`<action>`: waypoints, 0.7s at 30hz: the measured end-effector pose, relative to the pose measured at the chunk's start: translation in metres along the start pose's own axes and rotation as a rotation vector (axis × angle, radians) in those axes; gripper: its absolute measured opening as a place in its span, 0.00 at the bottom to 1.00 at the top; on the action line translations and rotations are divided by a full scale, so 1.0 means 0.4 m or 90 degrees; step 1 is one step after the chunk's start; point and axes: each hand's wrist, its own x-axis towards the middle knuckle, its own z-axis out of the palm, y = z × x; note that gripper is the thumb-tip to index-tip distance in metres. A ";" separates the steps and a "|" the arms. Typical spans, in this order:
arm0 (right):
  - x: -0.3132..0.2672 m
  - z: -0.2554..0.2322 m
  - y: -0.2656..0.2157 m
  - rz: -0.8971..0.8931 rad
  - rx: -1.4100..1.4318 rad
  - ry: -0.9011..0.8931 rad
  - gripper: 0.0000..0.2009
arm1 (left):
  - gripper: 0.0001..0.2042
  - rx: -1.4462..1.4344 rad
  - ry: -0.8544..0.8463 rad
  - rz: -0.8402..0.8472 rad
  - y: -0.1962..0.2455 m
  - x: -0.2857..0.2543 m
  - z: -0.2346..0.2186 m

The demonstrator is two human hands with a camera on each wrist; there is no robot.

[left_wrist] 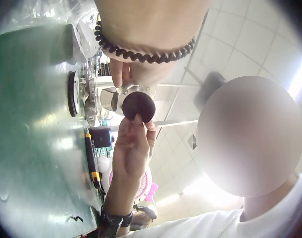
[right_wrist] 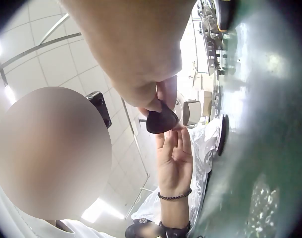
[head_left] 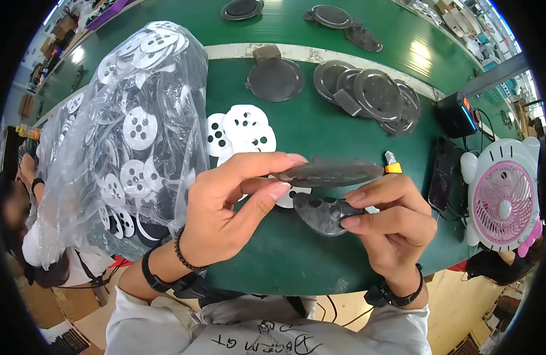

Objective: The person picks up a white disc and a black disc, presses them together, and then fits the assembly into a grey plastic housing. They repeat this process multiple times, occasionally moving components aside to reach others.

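Over the green table my left hand (head_left: 217, 207) pinches the left edge of a dark, glossy round disc (head_left: 331, 173), seen nearly edge-on in the head view. My right hand (head_left: 394, 228) pinches a smaller dark grey pad with round holes (head_left: 322, 216) between thumb and fingers, close under the disc. In the left wrist view the dark pad (left_wrist: 139, 106) shows as a round face at the right hand's fingertips. The right wrist view shows it tilted (right_wrist: 162, 119), with the left hand (right_wrist: 176, 161) behind it. White pads with holes (head_left: 246, 127) lie beyond my left hand.
A big clear plastic bag (head_left: 148, 136) of white pads stands at left. Dark round discs (head_left: 376, 94) lie stacked at the back, with another disc (head_left: 276, 80) beside them. A yellow-tipped cutter (head_left: 392, 163), a phone (head_left: 442, 174) and a pink-and-white fan (head_left: 504, 198) are at right.
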 end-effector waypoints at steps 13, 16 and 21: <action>0.006 -0.005 -0.018 0.020 -0.097 0.017 0.11 | 0.10 0.135 -0.022 0.113 0.011 0.014 -0.004; 0.005 -0.003 -0.016 0.021 -0.084 0.023 0.12 | 0.11 0.149 -0.026 0.113 0.012 0.015 -0.005; 0.002 -0.001 -0.018 0.035 -0.072 0.038 0.12 | 0.12 0.196 -0.045 0.194 0.007 0.024 -0.008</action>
